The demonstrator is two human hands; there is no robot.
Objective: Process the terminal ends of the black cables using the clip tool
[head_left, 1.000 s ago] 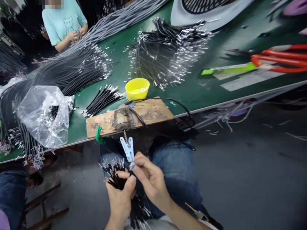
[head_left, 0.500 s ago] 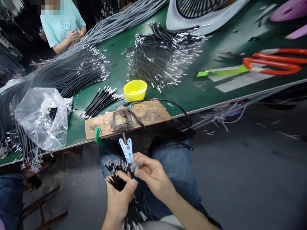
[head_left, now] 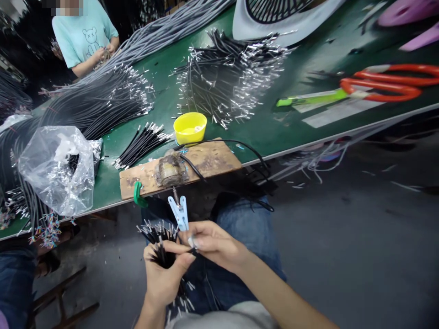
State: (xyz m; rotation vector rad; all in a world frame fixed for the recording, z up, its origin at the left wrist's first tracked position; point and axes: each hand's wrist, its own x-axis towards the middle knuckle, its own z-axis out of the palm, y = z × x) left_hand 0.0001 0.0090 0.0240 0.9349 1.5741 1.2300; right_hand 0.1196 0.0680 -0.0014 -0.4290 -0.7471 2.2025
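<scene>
My left hand [head_left: 164, 276] is closed around a bundle of short black cables [head_left: 158, 240] with bare silver ends, held over my lap. Between its thumb and forefinger one cable [head_left: 194, 251] sticks out to the right. The fingers of my right hand [head_left: 214, 244] are pinched at that cable's end, where a small grey-white piece [head_left: 191, 241] shows; its kind is unclear. Just above my right fingertips is a light blue clothespin [head_left: 179, 213], fixed on a thin shaft [head_left: 175, 193] from a small motor [head_left: 169, 171].
The motor sits on a wooden board [head_left: 219, 157], with a green clamp [head_left: 138, 193] at the table edge. Around are a yellow cup [head_left: 190, 129], cable piles [head_left: 229, 77], a plastic bag [head_left: 56, 173], orange-handled scissors [head_left: 384, 89] and a fan [head_left: 288, 27]. Across the table sits a person [head_left: 84, 43].
My right hand has come down slightly onto the cable at my left thumb, and the two hands now meet. The whole view has shifted a little.
</scene>
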